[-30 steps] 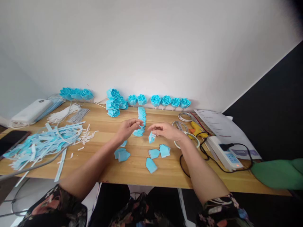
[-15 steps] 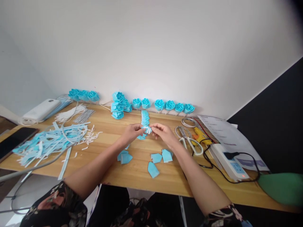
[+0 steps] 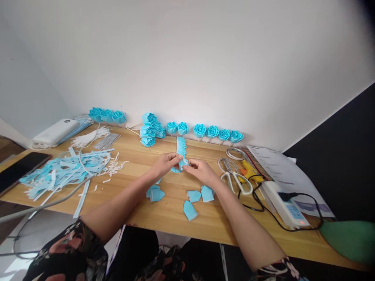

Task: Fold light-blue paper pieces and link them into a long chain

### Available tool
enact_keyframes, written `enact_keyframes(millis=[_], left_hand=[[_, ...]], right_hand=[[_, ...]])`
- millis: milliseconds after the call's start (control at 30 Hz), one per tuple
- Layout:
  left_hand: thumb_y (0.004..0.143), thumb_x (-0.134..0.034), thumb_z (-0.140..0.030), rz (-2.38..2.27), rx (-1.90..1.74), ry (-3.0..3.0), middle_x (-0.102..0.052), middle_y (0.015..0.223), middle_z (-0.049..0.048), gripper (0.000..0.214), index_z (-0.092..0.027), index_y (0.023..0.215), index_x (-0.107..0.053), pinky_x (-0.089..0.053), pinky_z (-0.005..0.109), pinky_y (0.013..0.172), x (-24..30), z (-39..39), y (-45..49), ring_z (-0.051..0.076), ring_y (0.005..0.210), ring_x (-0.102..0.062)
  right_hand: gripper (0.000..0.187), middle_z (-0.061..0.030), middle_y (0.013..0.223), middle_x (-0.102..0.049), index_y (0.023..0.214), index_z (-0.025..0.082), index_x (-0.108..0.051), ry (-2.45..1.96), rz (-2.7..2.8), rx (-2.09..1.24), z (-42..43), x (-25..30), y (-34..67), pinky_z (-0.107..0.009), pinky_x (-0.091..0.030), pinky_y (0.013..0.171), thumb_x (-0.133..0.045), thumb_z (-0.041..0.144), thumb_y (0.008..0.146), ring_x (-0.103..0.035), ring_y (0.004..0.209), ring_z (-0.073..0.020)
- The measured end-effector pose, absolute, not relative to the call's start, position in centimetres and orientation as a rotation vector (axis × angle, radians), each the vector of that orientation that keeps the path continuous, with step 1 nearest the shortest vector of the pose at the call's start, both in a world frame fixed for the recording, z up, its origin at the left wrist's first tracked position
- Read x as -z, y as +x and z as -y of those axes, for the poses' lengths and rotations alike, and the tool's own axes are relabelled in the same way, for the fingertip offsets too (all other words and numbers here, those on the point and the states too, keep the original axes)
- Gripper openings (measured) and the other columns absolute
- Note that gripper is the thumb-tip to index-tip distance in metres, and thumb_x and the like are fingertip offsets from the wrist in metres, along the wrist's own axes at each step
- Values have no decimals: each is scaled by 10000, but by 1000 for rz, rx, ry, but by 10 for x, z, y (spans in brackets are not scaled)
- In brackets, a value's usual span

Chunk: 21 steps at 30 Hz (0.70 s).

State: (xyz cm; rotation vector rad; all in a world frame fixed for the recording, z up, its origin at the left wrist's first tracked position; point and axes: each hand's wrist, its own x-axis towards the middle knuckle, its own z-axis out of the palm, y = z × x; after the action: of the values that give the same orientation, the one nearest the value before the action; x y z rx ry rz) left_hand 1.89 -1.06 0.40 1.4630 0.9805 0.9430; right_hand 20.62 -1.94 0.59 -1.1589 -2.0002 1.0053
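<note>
Between my two hands, over the middle of the table, is a small light-blue petal piece (image 3: 183,162) with some white on it. My left hand (image 3: 167,164) pinches its left side with thumb and forefinger. On its right side my right hand (image 3: 199,170) pinches too. Just behind it a stack of shaped blue petals (image 3: 181,146) runs toward the wall. Closer to me lie flat pointed blue pieces: a small pile (image 3: 155,194) on the left, and a single piece (image 3: 190,210) with others (image 3: 206,193) on the right.
Finished blue flowers (image 3: 199,131) line the wall. Cut strips (image 3: 67,168), a phone (image 3: 22,169) and a white power bank (image 3: 54,132) are on the left. Scissors (image 3: 236,177), a yellow glue gun (image 3: 249,171), a power strip (image 3: 288,207) and paper sheets (image 3: 281,171) sit right.
My fingers have shifted on the petal piece, which has turned and shows less white. My right hand is slightly lower. The whole view has shifted a little.
</note>
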Motion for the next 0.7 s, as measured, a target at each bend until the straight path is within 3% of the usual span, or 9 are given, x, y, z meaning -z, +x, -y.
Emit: enact_keyframes(millis=[300,500,700], left_hand=[[713,-653,-501,-888,-949,1484,-612,664,8,367,-144,725,-571,-420,232,611,10,4,19,106,605,-542],[724,-623,-460,-930,-918,1516,-577,617,-9,320,-153,701,-538,-400,232,596,4,8,18,106,584,-516],[784,-544,-475,-910,-900,1661,-547,621,-16,319,-167,714,-509,-380,238,606,-3,12,17,114,607,-498]], right_hand=[[370,31,643,-457,678,182,-515,-1095,1782,-1165,16,-3,204,-245,-310,579,-512,510,849,-407,609,-116],[370,52,611,-383,642,187,-466,-1140,1825,-1053,18,-4,204,-237,-273,553,-591,495,805,-352,586,-103],[305,35,641,-455,703,180,-558,-1076,1856,-1078,17,-4,204,-243,-313,591,-569,457,832,-409,618,-117]])
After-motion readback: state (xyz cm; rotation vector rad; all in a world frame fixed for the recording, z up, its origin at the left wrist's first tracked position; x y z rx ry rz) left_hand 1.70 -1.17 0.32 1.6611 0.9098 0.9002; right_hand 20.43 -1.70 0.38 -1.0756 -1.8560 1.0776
